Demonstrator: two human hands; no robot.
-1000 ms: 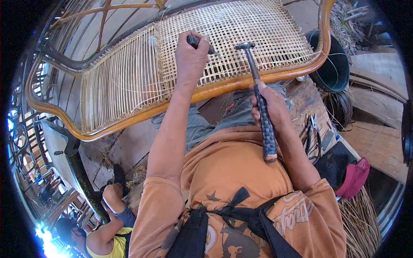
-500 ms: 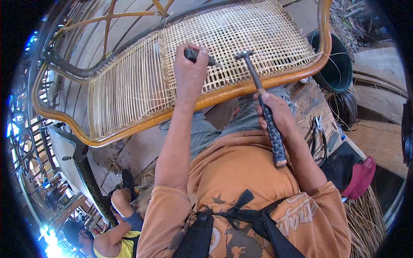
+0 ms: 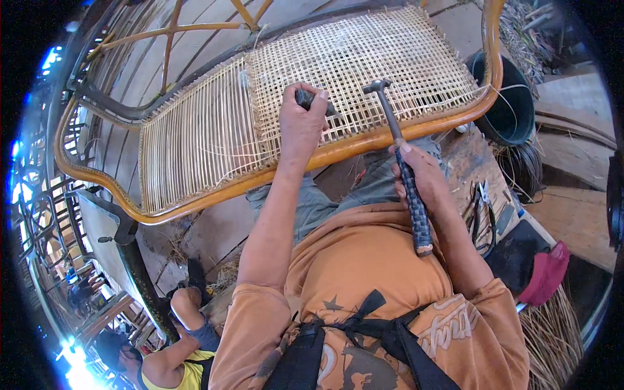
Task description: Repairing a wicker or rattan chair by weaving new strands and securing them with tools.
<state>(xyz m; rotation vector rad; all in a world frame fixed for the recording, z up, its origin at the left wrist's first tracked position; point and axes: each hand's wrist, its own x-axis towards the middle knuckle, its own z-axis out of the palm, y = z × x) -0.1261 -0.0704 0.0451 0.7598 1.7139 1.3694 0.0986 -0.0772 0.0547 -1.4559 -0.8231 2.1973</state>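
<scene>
My left hand (image 3: 303, 123) is closed round a short dark-handled pointed tool (image 3: 331, 110), whose tip rests at or just above the woven cane panel (image 3: 364, 52). Its exact kind is not clear. In my right hand (image 3: 421, 174) is a hammer (image 3: 409, 188) with a black woven-wrapped grip; its small metal head is up over the panel, apart from the pointed tool. The panel fills a curved, honey-coloured rattan frame (image 3: 325, 156) lying across my lap. Crossed open weave covers its right part, while mostly parallel strands (image 3: 195, 136) run over the left part.
A dark green bucket (image 3: 513, 110) stands beyond the frame's right end. Pliers (image 3: 482, 195) lie on a wooden board at my right, near a dark red cloth (image 3: 546, 273) and a bundle of cane strands (image 3: 552, 331). Another person (image 3: 162, 364) sits at the lower left.
My left hand has shifted a little right and nearer with the pointed tool. The hammer has moved slightly right. The frame sits a little further right in view.
</scene>
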